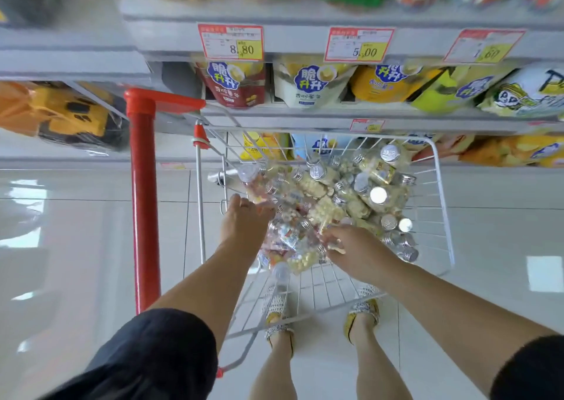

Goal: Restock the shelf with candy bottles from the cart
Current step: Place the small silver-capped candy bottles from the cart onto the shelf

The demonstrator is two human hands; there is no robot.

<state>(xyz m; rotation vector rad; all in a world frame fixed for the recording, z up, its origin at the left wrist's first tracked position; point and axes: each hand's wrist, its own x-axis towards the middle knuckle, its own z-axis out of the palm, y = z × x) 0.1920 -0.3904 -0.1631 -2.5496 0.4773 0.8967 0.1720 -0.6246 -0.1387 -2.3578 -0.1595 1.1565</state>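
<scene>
Presently, candy bottles (366,192) are being gathered from the cart (442,216), where they are lying in a loose heap that is filling the far half of the basket and thinning out toward the near edge. The left hand (244,219) is being held in the heap close to the cart's left edge, its fingers stretched forward over the clear bottles. Because of blur, it cannot be told whether anything is being gripped. The right hand (354,250) is being held on the bottles nearest the near edge, fingers bent downward around what seems to be one bottle, yet a firm hold cannot be confirmed either.

For this step to be done well, each bottle is probably best taken by its body rather than by its silver cap, since the smooth round sides are likely to be slipping against their neighbours. Bottles on top of the heap are being sensibly favoured, as those beneath are being pinned.

The shelf (305,115) is being faced just beyond the cart's far edge, with snack bags (308,85) being displayed under price tags (230,42). No free slot for bottles is being shown, and a lift clear of the wire rim is being called for first
</scene>
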